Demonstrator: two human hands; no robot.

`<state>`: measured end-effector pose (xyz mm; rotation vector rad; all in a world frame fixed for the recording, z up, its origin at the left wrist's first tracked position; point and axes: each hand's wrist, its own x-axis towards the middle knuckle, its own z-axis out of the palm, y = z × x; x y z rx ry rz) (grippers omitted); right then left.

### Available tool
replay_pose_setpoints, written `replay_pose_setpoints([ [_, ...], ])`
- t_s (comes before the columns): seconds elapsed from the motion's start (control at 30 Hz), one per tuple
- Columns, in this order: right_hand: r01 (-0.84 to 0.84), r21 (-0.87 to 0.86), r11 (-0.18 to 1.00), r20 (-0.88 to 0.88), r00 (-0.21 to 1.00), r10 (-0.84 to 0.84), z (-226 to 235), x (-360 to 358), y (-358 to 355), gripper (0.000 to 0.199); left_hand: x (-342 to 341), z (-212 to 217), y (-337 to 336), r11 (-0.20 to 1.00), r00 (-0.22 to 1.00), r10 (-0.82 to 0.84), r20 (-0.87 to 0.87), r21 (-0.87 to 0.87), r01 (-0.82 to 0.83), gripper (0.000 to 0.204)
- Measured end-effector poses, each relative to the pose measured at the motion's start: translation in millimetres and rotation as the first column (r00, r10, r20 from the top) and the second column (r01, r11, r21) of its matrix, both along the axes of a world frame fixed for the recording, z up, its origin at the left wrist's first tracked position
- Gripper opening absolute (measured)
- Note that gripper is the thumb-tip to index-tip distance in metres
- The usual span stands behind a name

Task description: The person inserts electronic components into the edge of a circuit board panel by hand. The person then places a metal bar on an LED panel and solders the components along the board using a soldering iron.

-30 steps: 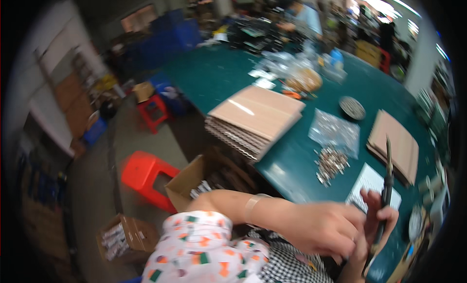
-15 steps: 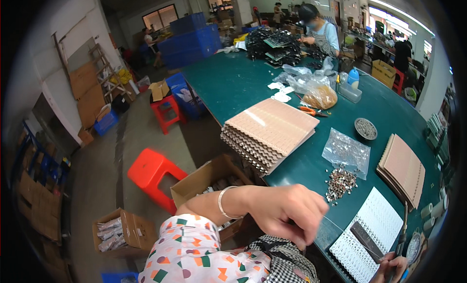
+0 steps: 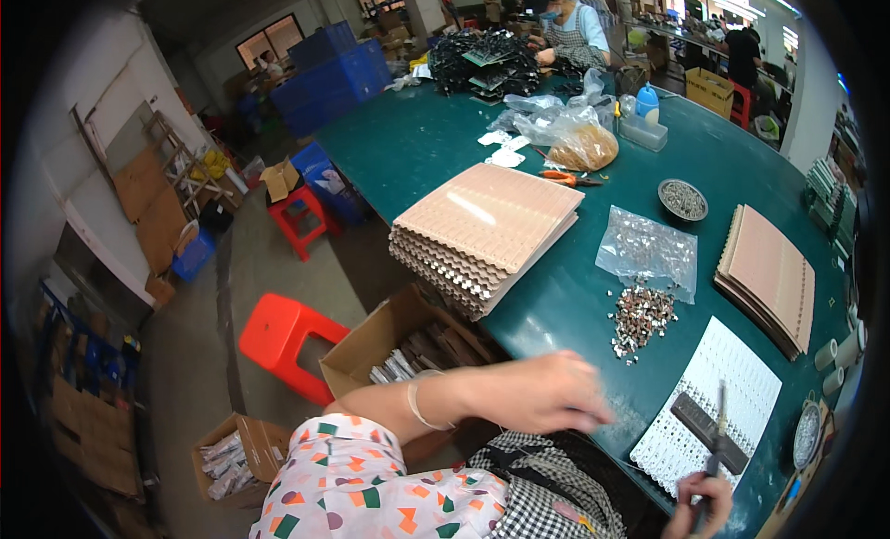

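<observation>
My left hand (image 3: 542, 391) hovers at the table's front edge, its fingers smeared by motion; whether it holds anything is unclear. My right hand (image 3: 700, 502), at the lower right, is closed around the dark handle of what looks like a soldering iron (image 3: 718, 428). Its thin shaft points away over a white sheet (image 3: 732, 354) with rows of small holes. Across that sheet lies a dark flat bar (image 3: 695, 418), partly behind the iron. Small shiny metal pieces (image 3: 642, 318) lie heaped left of the sheet, beside a clear plastic bag (image 3: 649, 252) of similar pieces.
Tan boards form a tall stack (image 3: 491, 215) on the left and a lower stack (image 3: 769, 279) on the right. Farther back are a bowl (image 3: 681, 201) of small parts and orange-handled pliers (image 3: 570, 178). A carton (image 3: 348, 361) and red stool (image 3: 278, 330) stand off the table's left edge.
My right hand has moved left and the iron now crosses the dark bar. My left hand's fingers have loosened from a pinch that seemed to hold a thin wire. The view has shifted.
</observation>
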<state>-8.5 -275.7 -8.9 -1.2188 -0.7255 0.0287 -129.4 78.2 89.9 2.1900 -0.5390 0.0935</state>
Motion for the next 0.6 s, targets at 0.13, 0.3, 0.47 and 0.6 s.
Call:
replay_pose_setpoints([
  [0.13,0.123,-0.454,0.882,0.277,0.961,0.008,13.0,-17.9,34.2,0.020,44.8,-30.1,-88.2,0.983,0.997,-0.069,-0.027,-0.171,0.063,0.028],
  [0.3,0.296,-0.339,0.893,0.303,0.933,-0.194,30.7,-21.3,24.8,0.025,53.9,-42.8,-99.6,0.924,0.963,-0.033,-0.267,-0.376,-0.073,0.017],
  [0.47,0.281,-0.440,0.853,0.234,0.953,-0.193,37.1,-19.7,11.0,0.020,57.2,-39.0,-83.1,0.977,0.934,0.007,-0.357,-0.197,-0.082,0.014],
  [0.6,0.379,-0.431,0.819,0.318,0.913,-0.255,32.9,-21.8,7.5,0.018,69.8,-30.8,-77.3,0.992,0.906,0.003,-0.424,-0.115,-0.057,0.020],
])
